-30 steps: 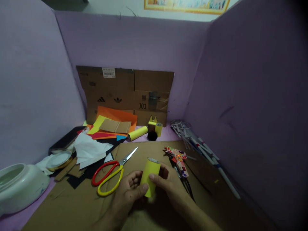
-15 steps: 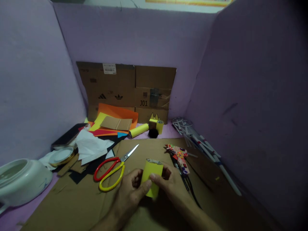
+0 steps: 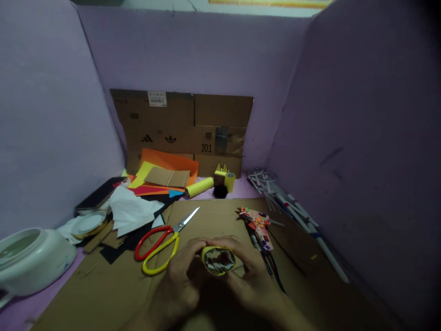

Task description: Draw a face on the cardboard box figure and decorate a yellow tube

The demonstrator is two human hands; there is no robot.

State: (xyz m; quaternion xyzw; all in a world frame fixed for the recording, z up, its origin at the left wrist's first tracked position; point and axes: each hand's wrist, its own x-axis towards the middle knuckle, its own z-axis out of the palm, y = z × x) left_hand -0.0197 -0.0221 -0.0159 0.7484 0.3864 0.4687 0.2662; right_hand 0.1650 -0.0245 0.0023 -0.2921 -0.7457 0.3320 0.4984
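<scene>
Between my two hands is a short yellow paper-covered tube (image 3: 219, 260), its open end turned up toward me. Crumpled greyish paper lines the inside of its rim. My left hand (image 3: 184, 271) curls round the tube's left side, and my right hand (image 3: 250, 271) wraps its right side, the fingers of both meeting at the far edge. Just left of my left hand lie scissors (image 3: 167, 246) with one red and one yellow handle, blades slightly apart. A patterned pink piece (image 3: 258, 225) with dark thin tools under it lies beyond my right hand.
Cardboard (image 3: 113, 294) covers the work surface. A white pot (image 3: 37, 262) stands at left, near a jar lid (image 3: 88, 223) and white tissue (image 3: 132, 209). At the back are a yellow roll (image 3: 200, 187) and a small yellow tube (image 3: 229, 182). Badminton rackets (image 3: 299, 214) lie along the right wall.
The yellow tube has been tipped so that its open end faces me instead of its side. Both hands have shifted from pinching its front to cupping it from the sides.
</scene>
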